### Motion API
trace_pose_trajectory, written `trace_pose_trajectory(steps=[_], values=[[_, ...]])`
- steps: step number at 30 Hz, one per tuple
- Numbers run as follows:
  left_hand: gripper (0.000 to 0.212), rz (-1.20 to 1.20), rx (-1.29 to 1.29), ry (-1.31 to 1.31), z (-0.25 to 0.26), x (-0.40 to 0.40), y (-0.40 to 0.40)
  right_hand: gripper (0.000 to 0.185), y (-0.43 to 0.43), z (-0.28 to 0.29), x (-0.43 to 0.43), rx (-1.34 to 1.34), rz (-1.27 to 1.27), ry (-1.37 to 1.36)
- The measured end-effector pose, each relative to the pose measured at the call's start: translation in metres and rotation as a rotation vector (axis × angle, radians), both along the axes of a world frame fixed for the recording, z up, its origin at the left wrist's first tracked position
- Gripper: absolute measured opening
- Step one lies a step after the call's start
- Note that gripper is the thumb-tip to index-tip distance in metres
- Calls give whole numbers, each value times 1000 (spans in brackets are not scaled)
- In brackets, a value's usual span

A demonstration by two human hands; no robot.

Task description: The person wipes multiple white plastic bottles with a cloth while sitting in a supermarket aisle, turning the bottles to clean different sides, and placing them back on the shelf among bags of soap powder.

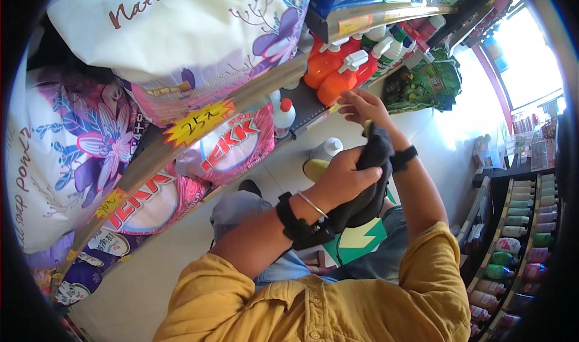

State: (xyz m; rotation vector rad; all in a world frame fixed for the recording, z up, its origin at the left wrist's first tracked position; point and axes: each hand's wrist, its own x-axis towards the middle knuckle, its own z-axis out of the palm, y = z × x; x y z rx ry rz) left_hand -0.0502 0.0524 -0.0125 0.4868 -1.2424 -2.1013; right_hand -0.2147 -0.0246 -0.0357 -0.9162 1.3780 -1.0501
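Note:
My left hand grips a bunched black cloth. A yellow-green edge shows at the cloth's top, and a yellow-green piece beside my knuckles may belong to it. Beyond the cloth, my right hand is raised, fingers loosely bent and apart, nothing visible in them. Its fingertips are beside an orange spray bottle with a white trigger head; whether they touch I cannot tell. On the floor just past my left hand stands a white bottle.
Shelves at left hold large soap powder bags and pink washing powder packs behind a price-tagged shelf edge. A green bag is beyond the bottles. A rack of bottles lines the right. A green floor sign is below me.

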Motion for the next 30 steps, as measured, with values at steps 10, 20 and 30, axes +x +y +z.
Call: trace_pose_trajectory(steps=[10, 20, 30], values=[[24, 297, 19, -190, -16, 12, 8, 24, -174, -24, 20, -1238, 53, 1321], [27, 137, -53, -230, -6, 2, 13, 27, -200, -61, 5, -937, 114, 1266], [29, -5, -235, -417, -12, 1, 15, 35, -87, 9, 33, -392, 149, 1297]])
